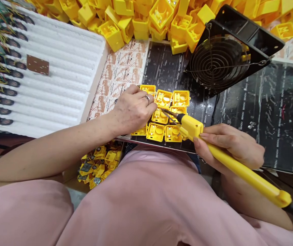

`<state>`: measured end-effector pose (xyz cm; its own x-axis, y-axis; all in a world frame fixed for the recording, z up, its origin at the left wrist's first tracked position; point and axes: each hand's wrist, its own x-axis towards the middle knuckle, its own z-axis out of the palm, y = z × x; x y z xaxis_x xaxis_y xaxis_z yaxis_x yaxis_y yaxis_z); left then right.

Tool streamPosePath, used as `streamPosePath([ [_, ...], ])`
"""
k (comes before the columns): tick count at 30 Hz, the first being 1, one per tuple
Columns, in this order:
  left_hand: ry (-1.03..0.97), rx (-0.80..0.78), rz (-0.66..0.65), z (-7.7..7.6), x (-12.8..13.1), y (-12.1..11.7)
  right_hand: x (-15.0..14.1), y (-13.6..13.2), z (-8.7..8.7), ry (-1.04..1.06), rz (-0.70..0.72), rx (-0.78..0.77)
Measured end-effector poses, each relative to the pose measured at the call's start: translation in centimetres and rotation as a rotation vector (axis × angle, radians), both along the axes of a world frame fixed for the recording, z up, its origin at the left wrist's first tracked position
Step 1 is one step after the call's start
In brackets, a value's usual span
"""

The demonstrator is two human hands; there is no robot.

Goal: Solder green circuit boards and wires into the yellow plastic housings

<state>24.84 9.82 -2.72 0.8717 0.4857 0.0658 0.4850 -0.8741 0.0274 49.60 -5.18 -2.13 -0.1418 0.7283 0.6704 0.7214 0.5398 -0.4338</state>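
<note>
My right hand (232, 145) is wrapped round a long yellow soldering iron (220, 155), its cable running off at the lower right. The iron's dark, thin tip points left, over the small open yellow plastic housings (156, 132) laid out in rows on the black mat. My left hand (136, 107), with a ring on one finger, lies over the left side of these rows. Its fingers are bent together close to the iron's tip. What they pinch, if anything, is hidden, and the hand covers part of the left housings.
A black fan (223, 65) with a wire guard stands tilted behind the housings. Many yellow housings (112, 36) are heaped along the back. At left, a white foam tray (67, 68) holds wired parts and a brown board (38, 65). More yellow parts (100, 167) lie below the table edge.
</note>
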Motion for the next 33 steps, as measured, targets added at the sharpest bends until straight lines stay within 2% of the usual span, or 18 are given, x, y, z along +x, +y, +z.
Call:
streamPosePath([
  [5, -0.023, -0.027, 0.011, 0.0, -0.2, 0.2, 0.1, -0.3, -1.0, 0.091, -0.03, 0.009],
  [11, -0.209, -0.141, 0.048, -0.1, -1.2, 0.0, 0.3, -1.9, -1.4, 0.146, -0.2, -0.069],
  [13, -0.235, -0.171, 0.051, -0.3, -1.3, -0.3, 0.2, -2.1, -1.2, 0.193, -0.156, -0.091],
  [15, -0.234, -0.184, 0.067, -0.4, -1.2, -0.7, 0.2, -1.9, -0.9, 0.228, -0.04, -0.077],
  [17, -0.228, -0.197, 0.091, -0.6, -1.0, -0.9, 0.2, -1.5, -0.6, 0.215, 0.072, -0.053],
  [19, -0.212, -0.206, 0.098, -0.6, -0.9, -0.9, 0.2, -1.0, -0.5, 0.179, 0.118, -0.064],
  [27, -0.104, -0.121, 0.057, 0.1, -0.1, -0.7, -0.1, -0.3, -0.5, 0.028, 0.127, -0.019],
  [31, -0.044, -0.066, 0.034, 0.3, 0.2, -0.7, 0.7, -0.8, 0.0, -0.031, 0.172, -0.08],
  [33, -0.029, -0.054, 0.018, 0.4, 0.3, -0.6, 1.3, -1.0, 0.0, 0.005, 0.108, -0.139],
])
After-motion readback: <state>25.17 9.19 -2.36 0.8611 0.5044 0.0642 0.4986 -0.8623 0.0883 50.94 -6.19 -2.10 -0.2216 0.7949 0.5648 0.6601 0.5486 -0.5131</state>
